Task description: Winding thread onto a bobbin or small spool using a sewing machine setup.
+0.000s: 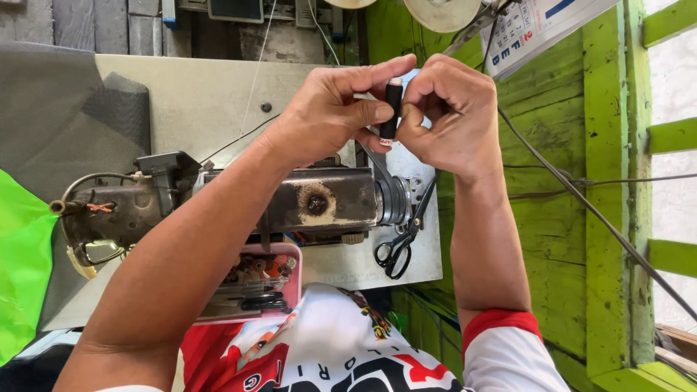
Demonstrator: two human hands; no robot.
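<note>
Left hand and right hand grasp 1 black thread spool (upright) above sewing machine.

Two hands: left hand and right hand. One black thread spool between them. One sewing machine. One pair of black scissors. One pink tray of small sewing bits, too jumbled to count. One grey counter. One green cloth. One wall calendar.
</note>
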